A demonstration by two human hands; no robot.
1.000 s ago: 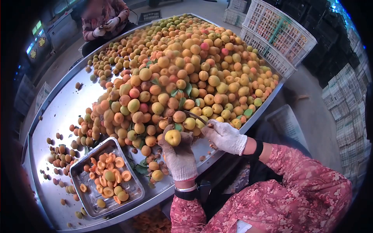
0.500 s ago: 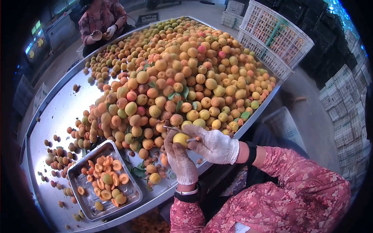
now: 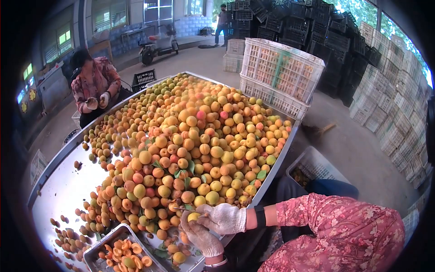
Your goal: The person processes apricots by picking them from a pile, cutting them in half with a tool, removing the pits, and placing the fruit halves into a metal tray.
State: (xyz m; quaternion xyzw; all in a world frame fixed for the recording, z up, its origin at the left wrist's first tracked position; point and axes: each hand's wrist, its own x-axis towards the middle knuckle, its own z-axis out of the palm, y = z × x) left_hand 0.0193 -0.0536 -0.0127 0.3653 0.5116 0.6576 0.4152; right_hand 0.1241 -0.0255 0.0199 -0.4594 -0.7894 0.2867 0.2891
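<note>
My left hand, in a stained white knit glove, holds a yellow apricot between fingers and thumb at the table's near edge. Close against it is my gloved right hand, closed around a small knife. The thin knife blade points left past the top of the fruit; the handle is mostly hidden by the fingers. A large heap of apricots lies just beyond both hands. To the left, a metal tray holds cut apricot halves and a few whole fruits; its lower part is out of view.
The metal table has a raised rim. Opposite stands a person with gloved hands. White crates stand beyond the far right corner, and another crate sits right of the table. Stacked crates line the right; a scooter is behind.
The view has tilted up, bringing the back of the room into sight and pushing the tray partly out of frame. Both hands stay together around the apricot and knife.
</note>
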